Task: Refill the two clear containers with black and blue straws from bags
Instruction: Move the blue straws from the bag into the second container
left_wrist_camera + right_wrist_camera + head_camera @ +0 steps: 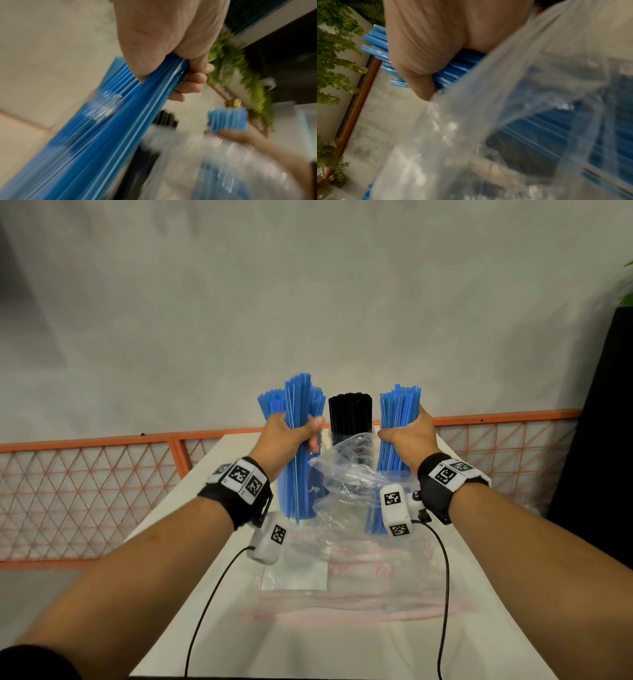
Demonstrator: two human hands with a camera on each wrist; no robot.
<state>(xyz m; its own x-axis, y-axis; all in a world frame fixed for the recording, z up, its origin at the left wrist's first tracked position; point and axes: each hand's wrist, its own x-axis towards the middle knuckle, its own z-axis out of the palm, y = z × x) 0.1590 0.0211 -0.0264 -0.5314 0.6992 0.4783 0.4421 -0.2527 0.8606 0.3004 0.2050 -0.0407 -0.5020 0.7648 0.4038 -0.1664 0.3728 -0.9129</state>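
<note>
**Blue straws split between both hands; bag in the way**

Our left hand point(289, 436) is wrapped tight round an upright bundle of blue straws point(298, 460), thumb closed across the front. The bundle's lower end stands in or just in front of a clear container point(317, 494); we cannot tell which, since the container wall barely shows. Our right hand point(407, 436) grips a second bundle point(397, 422), fingers curled round it, its lower part inside a crumpled clear bag point(346, 474). Black straws point(350, 414) stand packed upright between the two bundles, at the far end of the white table point(191, 611). A flat bag point(359, 583) lies nearer us.

Risks, as we judge them:
- Bag film may drag along with the right bundle and snag the black straws, tipping them.
- Both bundles fan out at the top; a looser grip would let straws slide and scatter.
- Uneven ends could catch on the container rim.
</note>
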